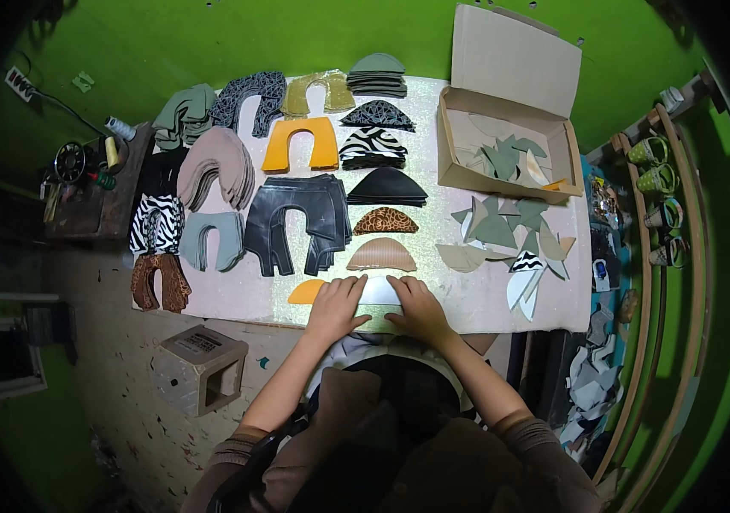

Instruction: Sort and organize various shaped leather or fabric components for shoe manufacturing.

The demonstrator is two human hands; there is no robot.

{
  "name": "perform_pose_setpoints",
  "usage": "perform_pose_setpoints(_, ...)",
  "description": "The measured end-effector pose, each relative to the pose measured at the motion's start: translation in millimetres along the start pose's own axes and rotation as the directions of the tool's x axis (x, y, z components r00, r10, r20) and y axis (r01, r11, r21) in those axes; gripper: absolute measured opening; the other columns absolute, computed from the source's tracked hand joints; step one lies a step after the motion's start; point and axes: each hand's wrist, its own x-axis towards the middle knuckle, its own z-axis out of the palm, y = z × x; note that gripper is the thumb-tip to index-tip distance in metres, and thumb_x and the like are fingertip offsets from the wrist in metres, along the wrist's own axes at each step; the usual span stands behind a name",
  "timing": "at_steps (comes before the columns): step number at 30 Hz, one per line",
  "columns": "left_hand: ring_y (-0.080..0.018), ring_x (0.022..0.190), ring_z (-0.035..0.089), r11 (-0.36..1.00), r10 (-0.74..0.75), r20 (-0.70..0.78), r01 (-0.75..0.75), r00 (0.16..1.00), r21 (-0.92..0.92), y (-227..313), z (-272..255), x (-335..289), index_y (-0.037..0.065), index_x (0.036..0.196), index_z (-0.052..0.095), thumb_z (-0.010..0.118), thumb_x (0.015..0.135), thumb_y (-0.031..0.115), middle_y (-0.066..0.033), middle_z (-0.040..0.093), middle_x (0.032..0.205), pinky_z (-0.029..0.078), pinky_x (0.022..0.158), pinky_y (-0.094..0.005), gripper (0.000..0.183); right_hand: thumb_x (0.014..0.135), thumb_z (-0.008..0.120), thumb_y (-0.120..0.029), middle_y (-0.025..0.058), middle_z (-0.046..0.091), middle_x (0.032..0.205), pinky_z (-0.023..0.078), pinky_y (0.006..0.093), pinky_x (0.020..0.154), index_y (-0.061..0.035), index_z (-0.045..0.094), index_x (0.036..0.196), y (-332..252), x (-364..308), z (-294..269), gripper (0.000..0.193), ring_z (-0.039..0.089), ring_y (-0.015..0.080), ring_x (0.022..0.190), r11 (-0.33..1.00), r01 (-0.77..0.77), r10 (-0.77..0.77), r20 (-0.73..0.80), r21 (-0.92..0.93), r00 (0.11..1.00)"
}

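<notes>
Near the table's front edge, my left hand (pixel 338 304) and my right hand (pixel 421 309) grip the two ends of a white half-moon piece (pixel 379 291), fingers along the far side and thumbs at the near side. Its ends are hidden under my fingers. An orange piece with a curved edge (pixel 304 292) pokes out at the left of my left hand. Just beyond my hands lies a tan striped half-moon stack (pixel 381 255). Farther back in the same column come a leopard-print piece (pixel 385 221), a black stack (pixel 387 186) and a zebra-print stack (pixel 373 147).
U-shaped stacks, such as the black one (pixel 262 231) and the orange one (pixel 276 150), cover the table's left. Green and white scraps (pixel 491 224) lie at the right, before an open cardboard box (pixel 450 162). Sandals (pixel 657 181) hang on a wooden rack. A wooden stool (pixel 203 346) stands at left.
</notes>
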Motion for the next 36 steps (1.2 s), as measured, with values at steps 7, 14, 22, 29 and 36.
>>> perform_pose_setpoints(7, -0.0258, 0.089, 0.055, 0.999, 0.006, -0.012, -0.007, 1.000, -0.042, -13.5, 20.6, 1.4, 0.001, 0.117, 0.049, 0.068, 0.071, 0.019, -0.0105, 0.055, 0.096, 0.043, 0.078, -0.0358, 0.053, 0.064, 0.073, -0.011, 0.0145, 0.052, 0.099, 0.045, 0.0379, 0.078, -0.0026, 0.049, 0.118, 4.7, 3.9, 14.5, 0.059, 0.052, 0.0323, 0.093, 0.996, -0.084, 0.086, -0.038, 0.042, 0.996)
perform_pose_setpoints(14, -0.0294, 0.097, 0.053, 0.994, -0.012, 0.004, 0.013, 1.000, -0.109, -7.4, 13.4, 1.8, 0.003, 0.116, 0.050, 0.068, 0.072, 0.019, -0.0121, 0.054, 0.104, 0.043, 0.082, -0.0387, 0.050, 0.065, 0.073, -0.014, 0.0132, 0.052, 0.097, 0.046, 0.0366, 0.075, -0.0008, 0.049, 0.117, -4.0, 1.6, 6.8, 0.059, 0.053, 0.0297, 0.091, 0.994, -0.113, 0.113, -0.051, 0.004, 0.992)
perform_pose_setpoints(22, -0.0279, 0.101, 0.050, 0.993, 0.115, -0.139, -0.118, 0.984, -0.015, 14.3, 17.1, 5.7, 0.006, 0.104, 0.057, 0.065, 0.076, 0.021, -0.0101, 0.054, 0.107, 0.041, 0.082, -0.0384, 0.034, 0.074, 0.067, -0.022, 0.0136, 0.053, 0.102, 0.046, 0.0387, 0.076, -0.0086, 0.057, 0.111, -0.1, -5.9, 6.8, 0.040, 0.053, 0.0291, 0.092, 0.998, -0.049, 0.043, -0.119, -0.048, 0.992)
perform_pose_setpoints(29, -0.0256, 0.098, 0.051, 0.989, 0.148, -0.217, -0.151, 0.965, 0.005, 65.1, 27.5, 36.4, 0.006, 0.098, 0.058, 0.061, 0.077, 0.018, -0.0100, 0.055, 0.103, 0.041, 0.081, -0.0369, 0.024, 0.077, 0.061, -0.014, 0.0139, 0.052, 0.100, 0.045, 0.0371, 0.075, -0.0058, 0.057, 0.107, 38.4, -33.8, -31.0, 0.031, 0.055, 0.0283, 0.086, 0.999, -0.047, 0.048, -0.211, 0.012, 0.976)
perform_pose_setpoints(36, -0.0248, 0.092, 0.053, 0.961, 0.246, -0.193, -0.265, 0.950, -0.079, 147.8, 75.4, 81.0, 0.005, 0.096, 0.058, 0.060, 0.077, 0.016, -0.0089, 0.056, 0.099, 0.041, 0.077, -0.0364, 0.022, 0.077, 0.060, -0.012, 0.0112, 0.053, 0.095, 0.045, 0.0376, 0.075, -0.0058, 0.058, 0.099, 99.3, -94.9, -85.4, 0.023, 0.054, 0.0284, 0.088, 0.995, -0.087, 0.074, -0.248, -0.041, 0.966)
